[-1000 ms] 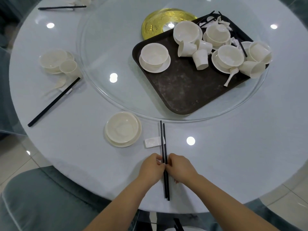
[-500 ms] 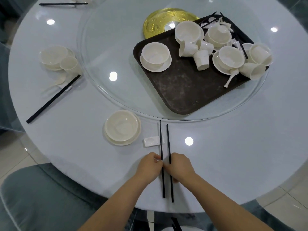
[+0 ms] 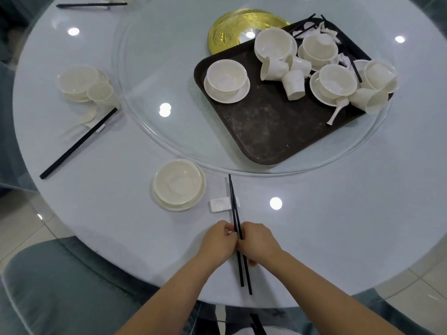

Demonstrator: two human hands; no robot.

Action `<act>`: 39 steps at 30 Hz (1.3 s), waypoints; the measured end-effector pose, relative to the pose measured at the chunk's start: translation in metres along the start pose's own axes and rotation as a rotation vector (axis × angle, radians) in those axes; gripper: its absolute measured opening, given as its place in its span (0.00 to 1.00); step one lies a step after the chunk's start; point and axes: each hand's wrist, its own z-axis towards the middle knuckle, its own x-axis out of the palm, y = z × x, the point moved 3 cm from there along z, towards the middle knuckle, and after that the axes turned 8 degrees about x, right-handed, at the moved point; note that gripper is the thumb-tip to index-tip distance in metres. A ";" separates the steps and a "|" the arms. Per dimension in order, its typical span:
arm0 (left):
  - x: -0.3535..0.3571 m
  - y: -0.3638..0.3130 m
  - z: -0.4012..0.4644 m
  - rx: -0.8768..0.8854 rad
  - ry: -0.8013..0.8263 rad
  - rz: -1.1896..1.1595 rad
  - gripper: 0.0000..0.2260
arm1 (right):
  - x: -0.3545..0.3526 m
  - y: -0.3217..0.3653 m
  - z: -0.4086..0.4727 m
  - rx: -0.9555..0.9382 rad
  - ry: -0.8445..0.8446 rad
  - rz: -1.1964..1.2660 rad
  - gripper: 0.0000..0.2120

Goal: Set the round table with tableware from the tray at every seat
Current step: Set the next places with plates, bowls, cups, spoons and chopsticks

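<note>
The chopsticks (image 3: 234,209), apart a moment ago, now lie together across the rest (image 3: 221,204); left hand (image 3: 219,241) and right hand (image 3: 258,243) pinch them. An uneven nudge could roll one off the rest.

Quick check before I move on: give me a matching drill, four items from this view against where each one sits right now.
Items:
1. chopstick pair
2. bowl on a plate
3. brown tray
4. gold disc

Places:
A. on the glass turntable, loaded with bowls, cups and spoons
B. partly hidden behind the tray's far edge
C. left of the white chopstick rest, at the near seat
D. across the chopstick rest, held between the left hand and right hand

Pairs: 1-D, 2-C, 3-A, 4-B
</note>
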 end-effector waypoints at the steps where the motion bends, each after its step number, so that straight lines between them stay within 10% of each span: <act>1: 0.000 0.001 0.000 -0.003 -0.001 -0.005 0.09 | 0.001 0.000 0.000 -0.001 0.006 -0.010 0.06; 25: -0.004 -0.001 -0.001 0.079 0.015 0.091 0.21 | -0.007 -0.004 0.006 -0.090 -0.066 -0.065 0.07; 31: -0.045 -0.038 0.010 0.283 -0.178 0.429 0.20 | -0.051 -0.004 0.012 -0.111 -0.242 0.047 0.08; 39: -0.070 -0.102 0.039 0.356 -0.241 0.149 0.18 | -0.163 -0.002 0.047 -0.108 -0.540 0.442 0.03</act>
